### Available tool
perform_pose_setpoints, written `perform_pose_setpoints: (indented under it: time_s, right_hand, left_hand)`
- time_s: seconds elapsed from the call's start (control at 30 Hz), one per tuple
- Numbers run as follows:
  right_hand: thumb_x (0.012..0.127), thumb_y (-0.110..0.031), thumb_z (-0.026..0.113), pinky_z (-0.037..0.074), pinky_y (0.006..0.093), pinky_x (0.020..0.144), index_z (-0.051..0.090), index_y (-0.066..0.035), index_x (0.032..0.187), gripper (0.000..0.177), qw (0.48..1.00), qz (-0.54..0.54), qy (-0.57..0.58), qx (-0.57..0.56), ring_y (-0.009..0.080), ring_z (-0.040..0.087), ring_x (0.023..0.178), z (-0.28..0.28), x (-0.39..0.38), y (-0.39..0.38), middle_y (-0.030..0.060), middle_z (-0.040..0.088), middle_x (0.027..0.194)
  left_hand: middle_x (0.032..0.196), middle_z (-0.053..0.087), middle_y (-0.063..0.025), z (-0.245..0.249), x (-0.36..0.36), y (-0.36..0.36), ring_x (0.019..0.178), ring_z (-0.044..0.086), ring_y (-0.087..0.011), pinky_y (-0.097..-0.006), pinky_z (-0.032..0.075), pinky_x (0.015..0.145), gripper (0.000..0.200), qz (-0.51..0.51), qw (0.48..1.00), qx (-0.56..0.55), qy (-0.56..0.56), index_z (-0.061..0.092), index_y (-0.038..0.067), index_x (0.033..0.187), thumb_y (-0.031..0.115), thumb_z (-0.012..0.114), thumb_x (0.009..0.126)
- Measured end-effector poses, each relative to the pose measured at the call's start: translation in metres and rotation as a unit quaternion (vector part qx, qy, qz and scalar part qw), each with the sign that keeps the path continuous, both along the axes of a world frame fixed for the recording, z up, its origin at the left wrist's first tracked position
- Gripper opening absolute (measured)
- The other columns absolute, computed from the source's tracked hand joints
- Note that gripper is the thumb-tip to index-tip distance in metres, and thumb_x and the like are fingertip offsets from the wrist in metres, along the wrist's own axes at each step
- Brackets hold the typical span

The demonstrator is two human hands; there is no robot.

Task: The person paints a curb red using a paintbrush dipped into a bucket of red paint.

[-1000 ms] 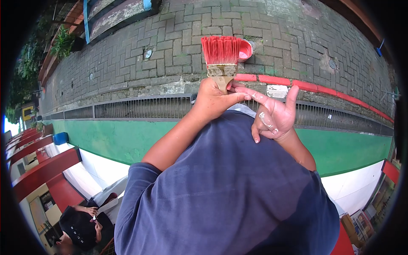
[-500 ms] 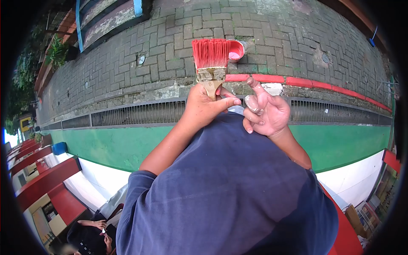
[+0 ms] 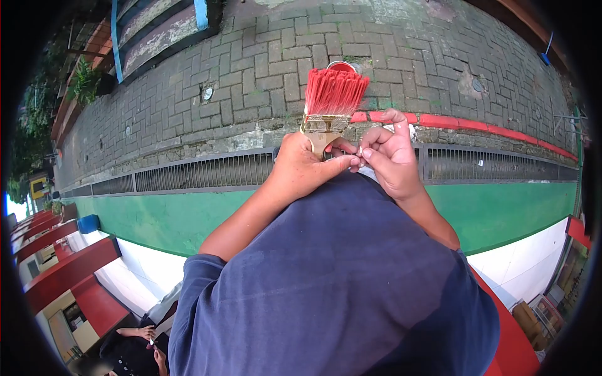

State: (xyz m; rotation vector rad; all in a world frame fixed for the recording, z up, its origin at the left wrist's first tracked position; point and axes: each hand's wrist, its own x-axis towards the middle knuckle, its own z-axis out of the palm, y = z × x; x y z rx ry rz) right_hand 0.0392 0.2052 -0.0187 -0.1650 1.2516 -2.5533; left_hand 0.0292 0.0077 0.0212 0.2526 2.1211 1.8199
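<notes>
The left hand [image 3: 304, 166] clenches the paintbrush [image 3: 332, 94] handle, and the right hand [image 3: 392, 160] pinches its fingertips together beside it. Picking there could tip the brush, dripping red paint onto the shirt [image 3: 338, 288].

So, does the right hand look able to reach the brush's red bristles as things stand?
Probably yes. The right hand is pinching by the handle of the brush, which the left hand holds upright; the bristles stand just above its fingertips with nothing between.
</notes>
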Motion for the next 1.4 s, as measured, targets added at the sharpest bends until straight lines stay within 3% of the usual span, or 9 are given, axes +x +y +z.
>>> perform_pose_setpoints:
  time_s: [0.13, 0.3, 0.47, 0.6, 1.0, 1.07, 1.17, 1.3, 1.4]
  right_hand:
    - [0.09, 0.012, 0.056, 0.057, 0.0316, 0.072, 0.027, -0.012, 0.133, 0.058, 0.974, -0.072, 0.159, 0.144, 0.0194, 0.065, 0.088, -0.006, 0.005, -0.005, 0.0096, 0.059, 0.097]
    - [0.084, 0.014, 0.061, 0.055, 0.0328, 0.068, 0.039, -0.007, 0.124, 0.05, 0.853, -0.126, 0.372, 0.345, 0.0245, 0.069, 0.079, 0.005, 0.005, -0.005, 0.0109, 0.063, 0.09]
    - [0.077, 0.014, 0.067, 0.054, 0.0389, 0.059, 0.045, -0.007, 0.118, 0.05, 0.764, -0.151, 0.46, 0.428, 0.0313, 0.067, 0.072, 0.005, 0.006, -0.005, 0.0118, 0.066, 0.088]
    - [0.075, 0.014, 0.068, 0.054, 0.0401, 0.056, 0.046, -0.007, 0.118, 0.053, 0.724, -0.169, 0.498, 0.447, 0.0314, 0.067, 0.071, 0.006, 0.006, -0.007, 0.0116, 0.067, 0.088]
    - [0.076, 0.013, 0.073, 0.059, 0.0343, 0.066, 0.046, -0.004, 0.116, 0.051, 0.774, -0.189, 0.442, 0.413, 0.0272, 0.074, 0.081, -0.002, 0.014, -0.012, 0.0113, 0.07, 0.091]
    - [0.075, 0.012, 0.074, 0.059, 0.0345, 0.066, 0.047, -0.005, 0.115, 0.051, 0.769, -0.199, 0.451, 0.407, 0.0269, 0.073, 0.08, -0.003, 0.014, -0.013, 0.0106, 0.07, 0.09]
    - [0.074, 0.012, 0.075, 0.059, 0.0353, 0.066, 0.049, -0.006, 0.112, 0.05, 0.744, -0.204, 0.492, 0.404, 0.0266, 0.073, 0.079, -0.001, 0.012, -0.013, 0.0094, 0.07, 0.088]
    - [0.071, 0.01, 0.076, 0.06, 0.0373, 0.067, 0.051, -0.007, 0.108, 0.048, 0.688, -0.213, 0.549, 0.424, 0.0277, 0.072, 0.076, 0.009, 0.007, -0.015, 0.0079, 0.07, 0.087]
    - [0.07, 0.01, 0.077, 0.06, 0.0385, 0.067, 0.052, -0.008, 0.106, 0.048, 0.683, -0.212, 0.566, 0.411, 0.0291, 0.071, 0.076, 0.007, 0.003, -0.015, 0.008, 0.069, 0.086]
  left_hand:
    - [0.084, 0.073, -0.002, -0.002, 0.0, 0.003, 0.072, 0.063, -0.0076, -0.0265, 0.052, 0.067, 0.022, 0.012, 0.998, -0.046, 0.041, 0.072, 0.004, 0.097, 0.012, 0.081, 0.079]
    - [0.084, 0.073, -0.004, 0.003, 0.001, 0.005, 0.07, 0.064, -0.0108, -0.0293, 0.051, 0.064, 0.031, 0.02, 0.991, -0.107, 0.077, 0.069, 0.006, 0.107, 0.013, 0.08, 0.078]
    - [0.087, 0.071, -0.0084, 0.022, 0.003, 0.003, 0.074, 0.066, -0.0168, -0.0338, 0.052, 0.067, 0.027, -0.024, 0.977, -0.194, 0.081, 0.066, 0.005, 0.106, 0.008, 0.074, 0.08]
    - [0.068, 0.053, -0.0009, 0.011, 0.007, 0.004, 0.065, 0.048, -0.0082, -0.0276, 0.043, 0.059, 0.015, -0.006, 0.987, -0.127, 0.099, 0.062, 0.004, 0.091, 0.009, 0.073, 0.084]
    - [0.087, 0.066, -0.0022, -0.013, 0.014, -0.004, 0.07, 0.057, -0.007, -0.0233, 0.045, 0.057, 0.017, 0.058, 0.994, 0.089, -0.035, 0.053, 0.006, 0.092, 0.008, 0.07, 0.091]
    - [0.091, 0.069, -0.0054, -0.006, 0.014, -0.005, 0.069, 0.06, -0.0075, -0.0216, 0.044, 0.053, 0.022, 0.093, 0.98, 0.148, -0.09, 0.048, 0.008, 0.091, 0.009, 0.07, 0.091]
    - [0.094, 0.069, -0.0065, -0.002, 0.014, -0.01, 0.081, 0.064, -0.0089, -0.0241, 0.05, 0.059, 0.029, 0.083, 0.979, 0.135, -0.124, 0.053, 0.003, 0.111, 0.009, 0.071, 0.09]
    - [0.091, 0.068, -0.0073, 0.006, 0.01, -0.012, 0.079, 0.069, -0.0129, -0.0212, 0.044, 0.044, 0.039, 0.064, 0.964, 0.114, -0.23, 0.039, 0.011, 0.097, 0.005, 0.075, 0.084]
    - [0.092, 0.067, -0.0078, 0.005, 0.009, -0.015, 0.083, 0.07, -0.015, -0.0211, 0.045, 0.045, 0.038, 0.059, 0.942, 0.211, -0.253, 0.038, 0.01, 0.099, 0.0, 0.071, 0.083]
